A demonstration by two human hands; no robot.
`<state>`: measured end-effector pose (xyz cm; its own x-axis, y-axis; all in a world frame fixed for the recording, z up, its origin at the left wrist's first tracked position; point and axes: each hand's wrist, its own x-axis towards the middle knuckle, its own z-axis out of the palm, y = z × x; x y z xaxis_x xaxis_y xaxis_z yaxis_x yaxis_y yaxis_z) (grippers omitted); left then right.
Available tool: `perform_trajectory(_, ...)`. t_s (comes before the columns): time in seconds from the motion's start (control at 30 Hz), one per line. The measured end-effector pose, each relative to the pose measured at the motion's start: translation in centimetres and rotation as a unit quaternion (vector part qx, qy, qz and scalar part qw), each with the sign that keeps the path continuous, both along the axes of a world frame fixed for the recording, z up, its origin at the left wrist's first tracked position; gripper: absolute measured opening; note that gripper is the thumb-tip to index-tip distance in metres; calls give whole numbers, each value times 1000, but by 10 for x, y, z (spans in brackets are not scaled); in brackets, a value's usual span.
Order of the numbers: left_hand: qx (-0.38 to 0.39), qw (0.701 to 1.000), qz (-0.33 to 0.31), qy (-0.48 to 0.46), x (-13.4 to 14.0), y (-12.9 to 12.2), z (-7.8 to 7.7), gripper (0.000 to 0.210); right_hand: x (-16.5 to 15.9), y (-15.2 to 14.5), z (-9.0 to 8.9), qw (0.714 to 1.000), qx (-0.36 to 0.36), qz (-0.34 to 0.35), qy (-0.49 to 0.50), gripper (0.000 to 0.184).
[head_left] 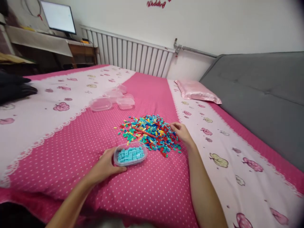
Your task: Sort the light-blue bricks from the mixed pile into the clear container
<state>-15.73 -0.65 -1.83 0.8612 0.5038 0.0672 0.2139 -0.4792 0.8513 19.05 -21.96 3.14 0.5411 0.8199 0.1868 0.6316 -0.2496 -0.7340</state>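
Observation:
A clear plastic container (130,164) full of light-blue building bricks (131,154) stands on the pink bedspread, tilted slightly toward me. My left hand (109,163) is closed around its left side, thumb along the near wall. Just beyond and to the right lies a loose pile of small coloured bricks (154,126), in red, blue, green and yellow. A thin red stick (144,131) rests on top of the pile. My right hand (180,131) is at the pile's right edge with its fingers pinched together; what they hold, if anything, is too small to make out.
Several clear plastic containers or lids (101,104) lie behind the pile to the left. A pink pillow (197,91) sits at the back right against a grey headboard (258,85). At the far left are a dark item (15,87) and a desk with a monitor (58,16).

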Motion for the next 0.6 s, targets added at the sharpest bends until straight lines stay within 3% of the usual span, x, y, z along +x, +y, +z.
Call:
perform_trajectory(0.1,-47,998,-30,24,3,-3,12,77,1,-16,-7,998,-42,18,41,37)
perform_trajectory(0.3,-86,992,-43,76,6,-5,29,78,-6,-43,17,953,-218,149,148,31)
perform_trajectory(0.47,-82,992,6,97,-12,-3,33,79,-21,-38,13,946,-269,117,141,31)
perform_trajectory(0.6,-71,992,12,100,-20,-7,37,71,-29,-28,1,951,-283,71,107,17)
